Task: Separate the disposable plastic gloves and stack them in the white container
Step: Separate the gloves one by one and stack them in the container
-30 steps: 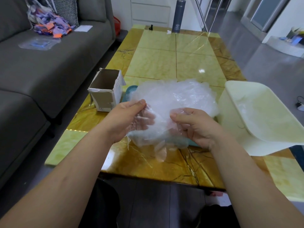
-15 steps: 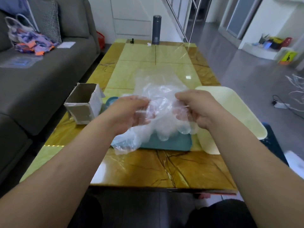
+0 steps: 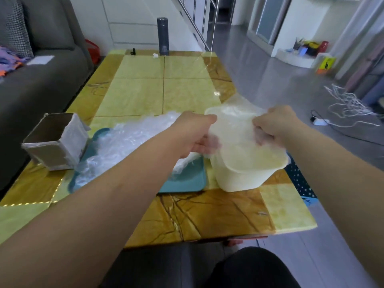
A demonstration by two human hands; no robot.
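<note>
A white container [image 3: 243,179] stands at the table's right edge. Over its opening I hold one clear plastic glove [image 3: 236,129] stretched flat between both hands. My left hand [image 3: 195,134] pinches its left edge and my right hand [image 3: 274,125] pinches its right edge. The glove is thin and see-through, so its outline is faint. To the left a heap of crumpled clear gloves [image 3: 133,142] lies on a teal tray [image 3: 187,179], partly hidden by my left forearm.
An open cardboard box [image 3: 56,142] stands left of the tray. A dark flask [image 3: 163,36] stands at the table's far end. A grey sofa [image 3: 31,84] runs along the left. Cables [image 3: 349,107] lie on the floor to the right.
Both hands have carried one glove from above the heap on the tray to the right, over the white container. The view has swung right with them.
</note>
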